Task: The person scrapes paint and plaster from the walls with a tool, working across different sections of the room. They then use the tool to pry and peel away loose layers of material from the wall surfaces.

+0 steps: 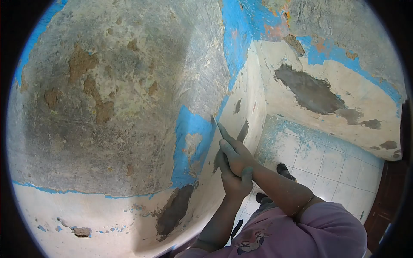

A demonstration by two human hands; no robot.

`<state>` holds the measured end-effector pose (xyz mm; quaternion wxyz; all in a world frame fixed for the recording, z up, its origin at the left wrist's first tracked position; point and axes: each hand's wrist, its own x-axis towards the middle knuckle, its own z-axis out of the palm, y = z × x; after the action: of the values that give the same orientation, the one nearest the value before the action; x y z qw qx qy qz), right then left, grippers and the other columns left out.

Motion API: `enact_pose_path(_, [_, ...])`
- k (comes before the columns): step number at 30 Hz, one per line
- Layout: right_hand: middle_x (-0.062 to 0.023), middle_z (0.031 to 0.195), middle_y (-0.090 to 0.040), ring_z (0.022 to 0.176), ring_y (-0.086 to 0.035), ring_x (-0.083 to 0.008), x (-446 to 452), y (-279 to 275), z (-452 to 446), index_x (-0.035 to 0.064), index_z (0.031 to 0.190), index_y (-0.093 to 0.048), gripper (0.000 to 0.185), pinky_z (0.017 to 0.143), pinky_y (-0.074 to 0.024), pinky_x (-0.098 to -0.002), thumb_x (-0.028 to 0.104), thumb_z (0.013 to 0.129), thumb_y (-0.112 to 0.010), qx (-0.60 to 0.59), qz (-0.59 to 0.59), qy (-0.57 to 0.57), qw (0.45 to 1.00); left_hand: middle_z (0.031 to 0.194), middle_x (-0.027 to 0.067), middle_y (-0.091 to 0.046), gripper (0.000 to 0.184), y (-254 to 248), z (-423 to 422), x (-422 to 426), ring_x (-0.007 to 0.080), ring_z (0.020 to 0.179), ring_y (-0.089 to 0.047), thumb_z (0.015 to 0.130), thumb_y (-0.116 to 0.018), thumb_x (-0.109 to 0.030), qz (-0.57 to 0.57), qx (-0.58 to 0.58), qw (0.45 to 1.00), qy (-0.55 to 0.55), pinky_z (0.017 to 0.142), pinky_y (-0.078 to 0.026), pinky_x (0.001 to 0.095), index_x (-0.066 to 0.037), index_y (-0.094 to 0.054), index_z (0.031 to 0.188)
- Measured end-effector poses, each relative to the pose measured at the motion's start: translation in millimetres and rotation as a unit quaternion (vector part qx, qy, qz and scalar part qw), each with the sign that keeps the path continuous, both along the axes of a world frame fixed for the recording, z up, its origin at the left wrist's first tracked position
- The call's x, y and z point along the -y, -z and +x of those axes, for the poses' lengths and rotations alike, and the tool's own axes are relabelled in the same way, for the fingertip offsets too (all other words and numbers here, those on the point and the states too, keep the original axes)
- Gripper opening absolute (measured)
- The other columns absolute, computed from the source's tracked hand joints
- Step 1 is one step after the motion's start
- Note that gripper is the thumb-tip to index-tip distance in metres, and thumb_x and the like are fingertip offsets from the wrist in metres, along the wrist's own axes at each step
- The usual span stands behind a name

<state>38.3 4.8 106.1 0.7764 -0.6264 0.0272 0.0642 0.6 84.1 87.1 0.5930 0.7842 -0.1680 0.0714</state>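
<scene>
My right hand (pixel 236 157) is closed round a thin-bladed scraper (pixel 216 124), seen nearly edge-on, its handle hidden in the fingers. The blade's tip meets the wall at the upper edge of a blue paint patch (pixel 183 129). From below, my left hand (pixel 236 185) clasps the right hand, its thumb by the right wrist. Whether the left fingers also reach the handle is hidden. Around the blade, rough grey bared wall (pixel 142 142) lies to the left, and a blue strip (pixel 236 43) runs up the corner.
Cream paint covers the lower wall (pixel 107 215), broken by dark grey patches (pixel 176 210). On the right-hand wall is another large grey patch (pixel 309 90). White floor tiles (pixel 335 167) carry blue-grey dust near the wall. My shoes (pixel 284 170) stand there. Dark reddish-brown wood (pixel 387 202) is at far right.
</scene>
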Motion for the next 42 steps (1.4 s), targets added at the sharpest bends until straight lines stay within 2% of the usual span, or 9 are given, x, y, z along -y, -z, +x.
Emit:
enact_pose_path(6, [-0.0184,0.098,-0.058,0.093,-0.054,-0.0265,-3.4,-2.0,11.3,0.0093,0.14,-0.02,0.053,0.089,-0.037,-0.0313,0.026,0.092,-0.033,0.048,-0.066,0.065,0.995,0.128,0.0237,-0.034,0.08,3.7,11.2,-3.7,0.0312,0.118,-0.04,0.08,-0.055,-0.039,0.01,0.001,1.0,-0.008,0.096,-0.034,0.0356,0.009,-0.019,0.132])
enact_pose_path(10, [-0.028,0.12,-0.048,0.114,-0.047,-0.0349,3.4,-8.6,6.1,0.0057,0.139,-0.02,0.052,0.094,-0.0356,-0.0335,0.026,0.093,-0.033,-0.001,-0.047,0.017,0.999,0.128,0.0208,-0.036,0.076,3.2,5.3,0.7,0.0279,0.115,-0.042,0.084,-0.048,-0.042,0.039,0.078,0.996,-0.014,0.093,-0.036,0.0333,0.009,-0.02,0.132])
enact_pose_path(12, [-0.0157,0.09,-0.057,0.085,-0.052,-0.0211,-5.0,1.4,2.7,0.0087,0.14,-0.02,0.053,0.084,-0.0383,-0.0293,0.028,0.093,-0.033,0.087,-0.092,0.049,0.991,0.128,0.0209,-0.036,0.076,7.8,12.2,3.1,0.0278,0.116,-0.042,0.084,-0.048,-0.043,0.025,0.069,0.997,-0.021,0.093,-0.036,0.0333,0.009,-0.02,0.132])
enact_pose_path(15, [-0.0258,0.124,-0.046,0.118,-0.043,-0.0362,1.0,-2.9,14.2,0.0098,0.14,-0.019,0.051,0.098,-0.0323,-0.0355,0.026,0.093,-0.032,0.034,-0.035,0.038,0.998,0.127,0.0217,-0.036,0.077,9.0,12.7,2.2,0.0278,0.116,-0.042,0.084,-0.048,-0.046,0.019,0.023,0.999,-0.024,0.094,-0.035,0.0338,0.009,-0.021,0.131])
enact_pose_path(19, [-0.0258,0.125,-0.045,0.119,-0.041,-0.0373,5.9,-12.4,4.8,0.0096,0.14,-0.019,0.051,0.1,-0.0302,-0.0368,0.024,0.093,-0.032,0.042,-0.045,0.01,0.998,0.126,0.0233,-0.038,0.08,1.3,3.6,8.0,0.0303,0.116,-0.042,0.082,-0.053,-0.044,-0.012,0.041,0.999,-0.023,0.094,-0.035,0.0343,0.01,-0.021,0.131])
enact_pose_path(21, [-0.0192,0.098,-0.058,0.097,-0.054,-0.0259,0.4,1.3,8.8,0.0088,0.14,-0.021,0.052,0.091,-0.0357,-0.0322,0.028,0.093,-0.032,0.048,-0.115,0.027,0.992,0.126,0.0248,-0.039,0.082,4.9,8.9,7.9,0.0324,0.117,-0.041,0.079,-0.057,-0.041,-0.03,0.072,0.996,-0.037,0.096,-0.035,0.0351,0.01,-0.02,0.132])
enact_pose_path(23, [-0.0202,0.101,-0.058,0.099,-0.053,-0.0263,1.9,-1.8,15.4,0.009,0.14,-0.02,0.052,0.092,-0.0353,-0.0321,0.027,0.093,-0.032,0.042,-0.078,0.053,0.995,0.125,0.0249,-0.039,0.082,10.9,25.2,4.1,0.0321,0.118,-0.04,0.079,-0.057,-0.042,-0.022,-0.03,0.999,-0.005,0.096,-0.035,0.0353,0.01,-0.02,0.132])
enact_pose_path(30, [-0.0222,0.127,-0.045,0.121,-0.04,-0.0374,5.6,-5.9,10.6,0.009,0.139,-0.021,0.051,0.1,-0.0303,-0.0344,0.026,0.093,-0.035,0.025,-0.094,-0.014,0.995,0.125,0.0247,-0.039,0.08,9.8,2.3,7.5,0.0311,0.114,-0.044,0.081,-0.056,-0.042,-0.04,0.039,0.997,-0.049,0.093,-0.037,0.0357,0.01,-0.02,0.131])
enact_pose_path(42, [-0.0284,0.121,-0.047,0.116,-0.044,-0.0383,5.9,-12.9,18.2,0.0104,0.14,-0.019,0.054,0.098,-0.0336,-0.0361,0.03,0.092,-0.036,0.026,-0.092,0.052,0.994,0.126,0.0229,-0.037,0.079,17.1,17.4,0.8,0.0292,0.113,-0.043,0.082,-0.053,-0.045,-0.055,-0.064,0.996,0.002,0.092,-0.038,0.0347,0.009,-0.023,0.13])
